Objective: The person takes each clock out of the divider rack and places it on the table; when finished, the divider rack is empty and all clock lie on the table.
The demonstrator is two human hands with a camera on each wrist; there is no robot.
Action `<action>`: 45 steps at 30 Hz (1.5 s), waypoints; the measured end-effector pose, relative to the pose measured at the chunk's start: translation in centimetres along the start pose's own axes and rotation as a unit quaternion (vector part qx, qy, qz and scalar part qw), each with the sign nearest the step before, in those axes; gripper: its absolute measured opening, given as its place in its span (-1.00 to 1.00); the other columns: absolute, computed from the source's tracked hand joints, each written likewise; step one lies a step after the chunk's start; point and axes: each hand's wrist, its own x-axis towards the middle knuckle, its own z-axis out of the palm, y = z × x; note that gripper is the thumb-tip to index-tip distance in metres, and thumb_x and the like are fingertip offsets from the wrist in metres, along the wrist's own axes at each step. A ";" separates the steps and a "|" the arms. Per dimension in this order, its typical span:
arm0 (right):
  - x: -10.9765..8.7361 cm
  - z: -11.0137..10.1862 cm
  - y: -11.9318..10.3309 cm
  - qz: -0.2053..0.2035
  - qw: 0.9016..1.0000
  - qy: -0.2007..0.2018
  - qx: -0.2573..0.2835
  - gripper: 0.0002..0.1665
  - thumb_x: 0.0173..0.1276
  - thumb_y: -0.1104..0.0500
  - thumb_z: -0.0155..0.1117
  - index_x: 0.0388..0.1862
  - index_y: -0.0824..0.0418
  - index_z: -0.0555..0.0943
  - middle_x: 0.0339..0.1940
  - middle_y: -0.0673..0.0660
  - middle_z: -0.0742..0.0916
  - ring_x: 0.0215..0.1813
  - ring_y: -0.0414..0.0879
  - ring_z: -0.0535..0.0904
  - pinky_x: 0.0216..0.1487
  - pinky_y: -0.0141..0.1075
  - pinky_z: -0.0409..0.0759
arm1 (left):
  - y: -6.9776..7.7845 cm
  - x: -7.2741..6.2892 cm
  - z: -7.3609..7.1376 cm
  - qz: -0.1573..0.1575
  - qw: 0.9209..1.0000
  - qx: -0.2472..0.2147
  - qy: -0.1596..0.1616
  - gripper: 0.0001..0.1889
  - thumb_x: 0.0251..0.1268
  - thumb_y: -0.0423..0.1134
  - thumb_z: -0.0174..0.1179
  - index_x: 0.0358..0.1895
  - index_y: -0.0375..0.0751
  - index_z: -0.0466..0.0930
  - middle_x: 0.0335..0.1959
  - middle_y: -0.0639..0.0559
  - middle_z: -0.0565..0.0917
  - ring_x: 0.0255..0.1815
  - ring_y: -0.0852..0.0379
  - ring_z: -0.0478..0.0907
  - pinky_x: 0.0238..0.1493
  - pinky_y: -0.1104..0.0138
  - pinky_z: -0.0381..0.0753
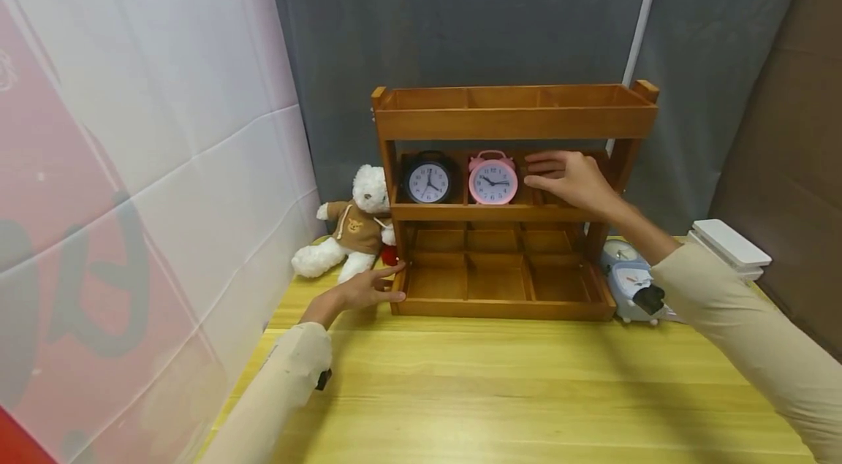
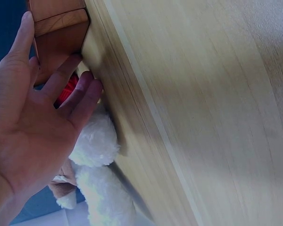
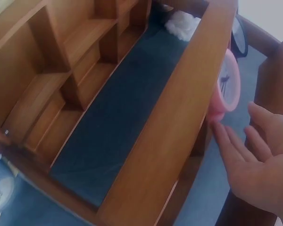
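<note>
On the middle tier of a brown wooden shelf (image 1: 506, 213) stand a black round alarm clock (image 1: 429, 181) and, to its right, a pink twin-bell alarm clock (image 1: 493, 182). My right hand (image 1: 574, 179) reaches into that tier's right part, fingers extended toward the pink clock and nothing gripped. In the right wrist view its fingertips lie right by the pink clock's (image 3: 228, 80) lower edge. My left hand (image 1: 360, 290) is at the shelf's lower left front corner. Its fingers are spread and fairly straight, with fingertips at the wooden side (image 2: 61, 35) in the left wrist view.
A white teddy bear (image 1: 355, 223) in a brown hoodie sits left of the shelf, a red item (image 1: 389, 255) beside it. Blue-grey clocks (image 1: 625, 278) stand at the shelf's right foot, with stacked white boxes (image 1: 730, 245) farther right. The wooden table (image 1: 500, 391) extends in front.
</note>
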 end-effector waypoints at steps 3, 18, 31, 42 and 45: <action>0.8 0.8 -0.2 0.011 1.000 -0.022 0.009 -0.41 0.46 0.13 0.43 0.40 0.29 0.56 0.19 0.36 0.73 0.16 0.20 0.73 -0.18 -0.30 0.72 | -0.1 0.0 0.0 -0.001 1.000 -0.003 0.002 -0.17 0.52 0.00 0.26 0.68 -0.15 0.06 0.63 -0.29 0.16 0.49 -0.31 0.37 0.48 -0.08 0.36; 2.4 4.3 -1.3 0.043 0.995 -0.092 -0.024 -0.25 0.59 0.24 0.19 0.65 0.29 0.18 0.31 0.48 0.59 0.10 0.25 0.67 -0.05 -0.12 0.68 | -0.2 0.1 0.1 0.007 1.000 0.014 0.013 -0.17 0.50 0.01 0.29 0.66 -0.18 0.12 0.60 -0.29 0.25 0.52 -0.31 0.33 0.48 -0.11 0.35; 2.1 3.5 -2.1 0.046 0.997 -0.044 0.038 -0.32 0.59 0.26 0.22 0.62 0.24 0.31 0.33 0.45 0.60 0.25 0.26 0.65 -0.01 -0.16 0.75 | -0.2 0.0 0.1 -0.003 1.000 0.000 0.008 -0.16 0.49 0.03 0.29 0.68 -0.13 0.10 0.61 -0.27 0.24 0.46 -0.29 0.42 0.45 -0.07 0.40; 0.2 1.7 -3.5 0.053 0.994 -0.048 0.087 -0.30 0.58 0.28 0.24 0.62 0.28 0.29 0.41 0.42 0.53 0.36 0.27 0.57 0.12 -0.17 0.71 | -0.3 -0.2 0.1 0.000 1.000 -0.010 0.007 -0.18 0.52 -0.02 0.28 0.68 -0.16 0.09 0.63 -0.27 0.19 0.47 -0.30 0.40 0.47 -0.07 0.37; -0.6 1.1 -3.6 0.044 0.994 -0.045 0.086 -0.31 0.57 0.28 0.25 0.61 0.23 0.33 0.35 0.41 0.56 0.32 0.28 0.60 0.08 -0.18 0.73 | -0.1 -0.2 0.2 0.002 1.000 -0.016 0.007 -0.18 0.52 -0.03 0.27 0.68 -0.16 0.09 0.63 -0.27 0.18 0.48 -0.31 0.39 0.47 -0.08 0.38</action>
